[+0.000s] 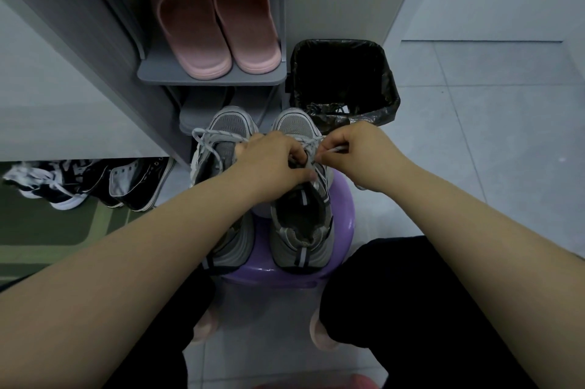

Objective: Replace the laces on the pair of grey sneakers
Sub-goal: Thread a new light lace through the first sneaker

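Two grey sneakers stand side by side on a purple stool (343, 214), toes pointing away from me. The left sneaker (226, 129) has a white speckled lace (205, 135) looped loosely over its front. My left hand (272, 164) grips the right sneaker (300, 224) at its tongue and eyelets, fingers curled round them. My right hand (354, 151) pinches the tip of that sneaker's white lace (332, 150) just right of the eyelets.
A grey shoe rack (212, 80) with pink slippers (215, 24) stands ahead. A black-lined bin (345, 81) sits at the right of the rack. Black-and-white sneakers (88, 181) lie on a green mat (47, 230) at the left. My knees flank the stool.
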Tool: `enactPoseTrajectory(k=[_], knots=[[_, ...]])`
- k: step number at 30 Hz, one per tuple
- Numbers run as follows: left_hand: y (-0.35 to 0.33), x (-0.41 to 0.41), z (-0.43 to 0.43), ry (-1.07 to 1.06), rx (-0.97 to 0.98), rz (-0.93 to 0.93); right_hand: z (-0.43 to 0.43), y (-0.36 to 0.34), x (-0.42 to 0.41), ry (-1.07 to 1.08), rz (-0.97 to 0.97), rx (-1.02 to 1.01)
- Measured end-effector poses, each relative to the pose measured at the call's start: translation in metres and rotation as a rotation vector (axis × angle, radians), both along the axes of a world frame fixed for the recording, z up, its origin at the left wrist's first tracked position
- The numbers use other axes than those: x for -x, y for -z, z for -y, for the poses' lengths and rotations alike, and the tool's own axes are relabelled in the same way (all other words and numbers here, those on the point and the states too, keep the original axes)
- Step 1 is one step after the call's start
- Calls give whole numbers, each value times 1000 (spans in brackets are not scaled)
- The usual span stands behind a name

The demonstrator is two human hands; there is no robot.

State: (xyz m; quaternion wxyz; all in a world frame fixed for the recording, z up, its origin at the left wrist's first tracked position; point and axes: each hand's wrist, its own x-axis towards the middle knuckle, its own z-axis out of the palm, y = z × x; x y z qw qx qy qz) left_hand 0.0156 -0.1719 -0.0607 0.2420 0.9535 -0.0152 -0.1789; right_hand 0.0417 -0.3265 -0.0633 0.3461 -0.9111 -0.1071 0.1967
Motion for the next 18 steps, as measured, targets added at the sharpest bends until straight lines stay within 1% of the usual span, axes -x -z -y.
enactPoseTrajectory(k=[3,7,10,12,15,18], knots=[[-1,1,1,28,-18,8,-3,1,3,-10,14,3],[-1,1,1,10,-13,4,-6,1,5,64,-19,-74],[3,4,2,-51,-10,73,-4,0,2,126,-98,-171],[6,5,2,-56,-41,118,-4,-2,2,122,-133,-197],[9,4,1,-32,-57,163,-5,1,1,78,-125,-107],[7,2,0,3,-79,158,-7,7,-3,55,-149,14]])
